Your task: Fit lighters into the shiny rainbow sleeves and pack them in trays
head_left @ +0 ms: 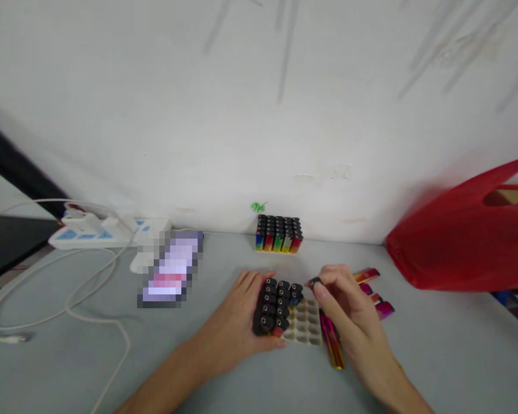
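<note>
My left hand (242,316) is wrapped around the left side of a pale moulded tray (306,333) with black-topped lighters (280,302) standing in its left cups. The cups on its right side show bare. Over the tray's far right corner, my right hand (349,310) pinches a single lighter (314,282) by its black top; most of its body is hidden by the fingers. Beside the tray, partly beneath my right hand, lies a shiny pink-and-gold piece (333,345). More shiny red, gold and pink pieces (384,309) lie just beyond that hand.
A full block of colourful lighters (278,234) stands against the wall. To the left are a blurred-out phone (172,270), a white power strip (99,233) and loose white cables (118,322). A red bag (457,241) stands at the right.
</note>
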Available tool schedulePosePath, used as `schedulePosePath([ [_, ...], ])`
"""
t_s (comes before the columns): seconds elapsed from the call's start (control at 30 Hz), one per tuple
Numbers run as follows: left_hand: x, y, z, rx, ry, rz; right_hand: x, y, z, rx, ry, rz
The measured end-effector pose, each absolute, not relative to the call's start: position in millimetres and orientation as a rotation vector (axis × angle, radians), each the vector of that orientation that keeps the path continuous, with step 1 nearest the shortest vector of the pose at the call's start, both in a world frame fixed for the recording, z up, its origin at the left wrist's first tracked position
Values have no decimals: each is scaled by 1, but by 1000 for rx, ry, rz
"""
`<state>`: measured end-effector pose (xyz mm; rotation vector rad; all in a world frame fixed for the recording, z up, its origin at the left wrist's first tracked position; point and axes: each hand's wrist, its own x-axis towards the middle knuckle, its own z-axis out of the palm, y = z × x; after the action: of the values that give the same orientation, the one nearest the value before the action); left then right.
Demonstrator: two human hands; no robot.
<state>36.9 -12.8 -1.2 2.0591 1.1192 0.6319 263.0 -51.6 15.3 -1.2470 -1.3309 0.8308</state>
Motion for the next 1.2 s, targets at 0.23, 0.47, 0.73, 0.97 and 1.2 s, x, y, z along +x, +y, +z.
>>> schedulePosePath([
  [0.23, 35, -11, -6, 2081, 1106, 643, 277, -56, 14, -1126, -1815, 586],
  [0.47, 35, -11, -9, 2085, 1100, 616, 279, -55, 9, -1097, -1992, 473],
  [0.73, 35, -11, -7, 2105, 1095, 610, 282, -53, 11, -1121, -2050, 378],
  [0.97, 36, -12, -5, 2076, 1108, 606, 279, -57, 10, -1156, -2011, 366],
  [1.2, 36, -12, -1, 2082, 1108, 581, 291, -46, 10, -1686, -1630, 176],
])
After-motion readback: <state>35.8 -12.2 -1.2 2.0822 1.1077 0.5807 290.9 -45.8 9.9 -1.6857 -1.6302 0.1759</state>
